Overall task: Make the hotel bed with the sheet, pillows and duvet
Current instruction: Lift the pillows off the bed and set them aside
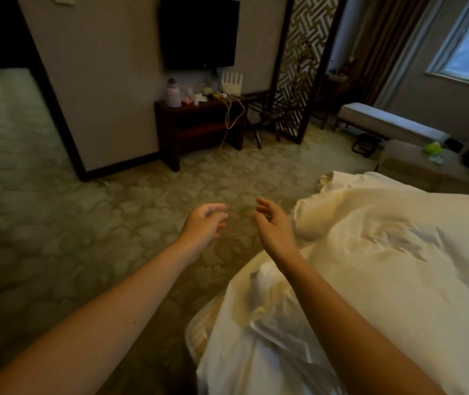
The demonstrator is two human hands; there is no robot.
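Observation:
A white duvet [384, 252] lies rumpled over the bed at the right, its folds bunched along the near edge. A strip of the mattress [196, 334] shows under it at the bottom. My left hand [203, 223] hovers over the carpet to the left of the bed, fingers loosely curled, holding nothing. My right hand [273, 226] hangs just off the duvet's left edge, fingers spread and relaxed, touching nothing. No pillows are in view.
Patterned carpet [85, 223] spreads to the left and ahead. A dark wooden console [199, 126] with a bottle and cables stands under a wall television [199, 32]. A lattice screen [301, 67], a bench [389, 124] and an ottoman [415, 163] stand beyond the bed.

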